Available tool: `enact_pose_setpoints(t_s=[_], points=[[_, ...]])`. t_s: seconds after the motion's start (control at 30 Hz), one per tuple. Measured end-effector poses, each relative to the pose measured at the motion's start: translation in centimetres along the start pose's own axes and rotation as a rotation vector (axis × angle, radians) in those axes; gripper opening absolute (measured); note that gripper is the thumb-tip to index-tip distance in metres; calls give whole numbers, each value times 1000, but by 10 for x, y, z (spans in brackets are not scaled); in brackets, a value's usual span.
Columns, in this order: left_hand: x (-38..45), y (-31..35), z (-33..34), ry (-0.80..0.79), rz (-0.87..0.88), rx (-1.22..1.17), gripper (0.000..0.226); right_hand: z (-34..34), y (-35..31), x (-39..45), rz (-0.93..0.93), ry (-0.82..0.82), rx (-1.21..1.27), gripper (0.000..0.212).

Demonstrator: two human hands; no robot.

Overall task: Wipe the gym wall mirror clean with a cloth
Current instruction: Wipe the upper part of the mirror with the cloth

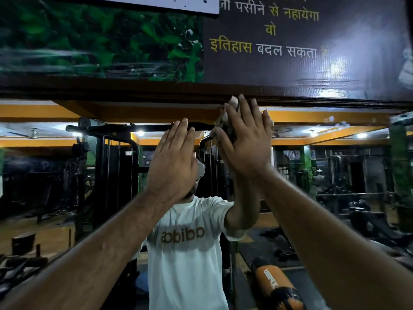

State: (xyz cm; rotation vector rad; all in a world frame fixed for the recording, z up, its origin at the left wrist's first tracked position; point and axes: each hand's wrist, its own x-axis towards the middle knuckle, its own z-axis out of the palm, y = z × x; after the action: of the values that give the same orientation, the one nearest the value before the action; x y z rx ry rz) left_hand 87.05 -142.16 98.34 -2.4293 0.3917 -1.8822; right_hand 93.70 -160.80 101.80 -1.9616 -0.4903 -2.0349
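Right hand (244, 144): I press it flat, fingers spread, pinning the cloth (225, 124) against the mirror (324, 175), so the whole palm pushes and not just the fingertips.
Cloth: a crumpled wad, mostly hidden behind my right hand, only its upper left edge showing; it sits high on the glass, just under the frame (134, 90).
Left hand (173, 158): open and empty, fingers together, raised beside the right; I judge it rests on the glass to steady me, though I cannot tell if it touches.
Mirror: fills the wall ahead, showing my white shirt and the gym machines behind me.
Above: a dark poster (301, 41) and leafy panel (89, 41), no part of the job.
Stage: I judge I am working the top strip; the glass below looks still to do.
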Motion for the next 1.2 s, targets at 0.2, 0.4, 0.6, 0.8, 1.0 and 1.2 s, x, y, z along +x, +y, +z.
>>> enact_pose_setpoints(t_s=[0.2, 0.4, 0.6, 0.8, 1.0, 1.2], points=[[-9, -6, -8, 6, 17, -40, 59, -6, 6, -25, -384, -111, -6, 68], [-22, -17, -4, -17, 73, -31, 60, 0, -25, -36, 1, -23, 5, 66], [-24, -24, 0, -37, 109, -16, 60, -6, -1, -58, 40, -3, -19, 69], [-26, -25, -3, -5, 89, -82, 59, 2, -39, -74, -236, -74, -18, 67], [-26, -40, -8, -19, 65, -28, 62, 8, -42, -40, 151, 55, -1, 65], [-15, -44, -23, 60, 27, -50, 54, 6, -35, -32, -339, -55, 4, 66]])
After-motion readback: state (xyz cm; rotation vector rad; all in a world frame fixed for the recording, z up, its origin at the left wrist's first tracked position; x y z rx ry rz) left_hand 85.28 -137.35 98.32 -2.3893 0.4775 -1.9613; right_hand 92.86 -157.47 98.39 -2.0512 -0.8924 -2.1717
